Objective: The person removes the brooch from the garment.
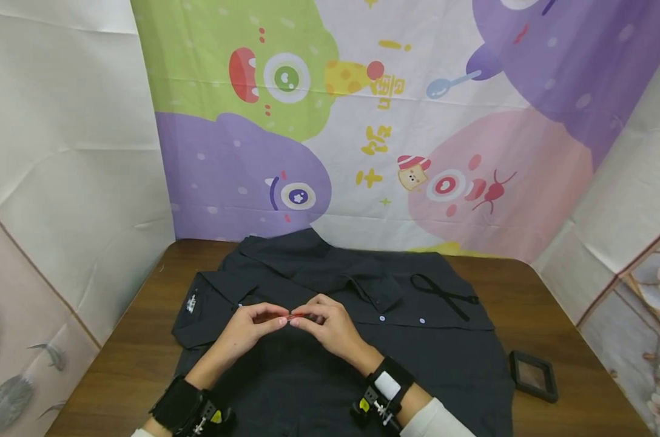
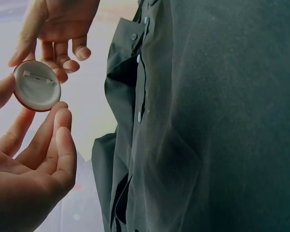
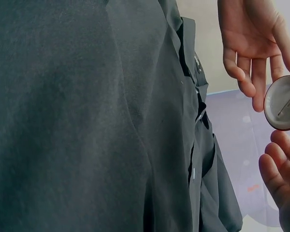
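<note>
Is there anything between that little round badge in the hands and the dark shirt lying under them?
Nothing visible. The left hand and right hand pinch the badge together just above the shirt, with only open air beneath it. The small black box lies off to the side on the table.

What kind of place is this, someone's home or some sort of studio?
Probably a small staged recording corner rather than a lived-in room. A cartoon monster backdrop hangs behind a brown table, a dark shirt lies spread on it, and both hands, with cameras strapped to the wrists, hold a round pin badge.
</note>
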Demonstrator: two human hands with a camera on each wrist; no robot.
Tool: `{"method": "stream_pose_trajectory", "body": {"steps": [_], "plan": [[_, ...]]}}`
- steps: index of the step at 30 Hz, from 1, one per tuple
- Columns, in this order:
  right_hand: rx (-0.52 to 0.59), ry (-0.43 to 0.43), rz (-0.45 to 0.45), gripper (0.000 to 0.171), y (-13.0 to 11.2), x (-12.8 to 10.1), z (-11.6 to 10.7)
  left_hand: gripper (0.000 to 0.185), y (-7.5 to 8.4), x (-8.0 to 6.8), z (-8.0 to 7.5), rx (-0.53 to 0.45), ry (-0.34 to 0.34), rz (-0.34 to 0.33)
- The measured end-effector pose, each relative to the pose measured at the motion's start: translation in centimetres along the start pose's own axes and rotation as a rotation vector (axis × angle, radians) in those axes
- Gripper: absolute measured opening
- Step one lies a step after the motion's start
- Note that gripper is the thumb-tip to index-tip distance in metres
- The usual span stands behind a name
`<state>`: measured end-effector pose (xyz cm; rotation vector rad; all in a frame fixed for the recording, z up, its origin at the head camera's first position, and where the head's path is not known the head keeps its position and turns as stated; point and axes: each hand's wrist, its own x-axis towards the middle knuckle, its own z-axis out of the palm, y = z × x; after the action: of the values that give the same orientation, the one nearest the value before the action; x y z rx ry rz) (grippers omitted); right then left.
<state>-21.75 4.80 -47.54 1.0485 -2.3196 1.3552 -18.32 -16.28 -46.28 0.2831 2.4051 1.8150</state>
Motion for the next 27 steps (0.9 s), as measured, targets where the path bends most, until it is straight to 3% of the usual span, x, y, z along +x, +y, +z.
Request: {"method": "stream_pose_trajectory", "body": {"steps": [16, 27], "plan": [[0.026, -0.087, 0.018, 0.014, -0.05, 0.32, -0.95, 0.032, 0.27, 0.38, -0.15, -0.026, -0.063, 0.056], [0.089, -0.158, 0.101, 0.015, -0.28, 0.08, -0.48, 0.031, -0.30, 0.28, 0.01, -0.024, -0.071, 0.075]]}}
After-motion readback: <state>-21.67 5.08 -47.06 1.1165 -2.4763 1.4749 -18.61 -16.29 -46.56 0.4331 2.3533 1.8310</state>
